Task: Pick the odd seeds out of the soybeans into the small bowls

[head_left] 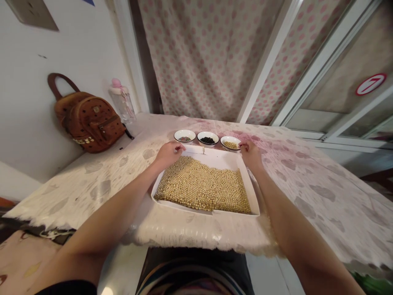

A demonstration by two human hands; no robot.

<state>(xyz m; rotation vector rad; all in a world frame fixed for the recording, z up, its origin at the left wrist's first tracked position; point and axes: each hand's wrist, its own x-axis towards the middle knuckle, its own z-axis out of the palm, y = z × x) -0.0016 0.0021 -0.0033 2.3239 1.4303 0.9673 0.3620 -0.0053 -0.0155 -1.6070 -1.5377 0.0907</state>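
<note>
My left hand [170, 154] is at the far left corner of a shallow white cardboard tray [215, 155], its fingers curled into a pinch; whatever they hold, if anything, is too small to tell. Pale yellow soybeans [202, 184] cover most of the tray's floor, with a bare strip along its far side. My right hand [251, 155] is closed, thumb and fingertips pinched at the rim of the right bowl [223, 139]; I cannot tell whether they touch it. Soybeans lie in that bowl. The middle bowl [199, 135] contains black beans [207, 140], the left bowl [176, 134] small reddish-green beans [184, 139].
The table wears a pale patterned cloth [307, 180]. A brown backpack [92, 121] leans against the wall at the left, with a clear bottle with a pink lid [123, 100] beside it. Behind the table hangs a dotted curtain [208, 61], with glass sliding doors at the right.
</note>
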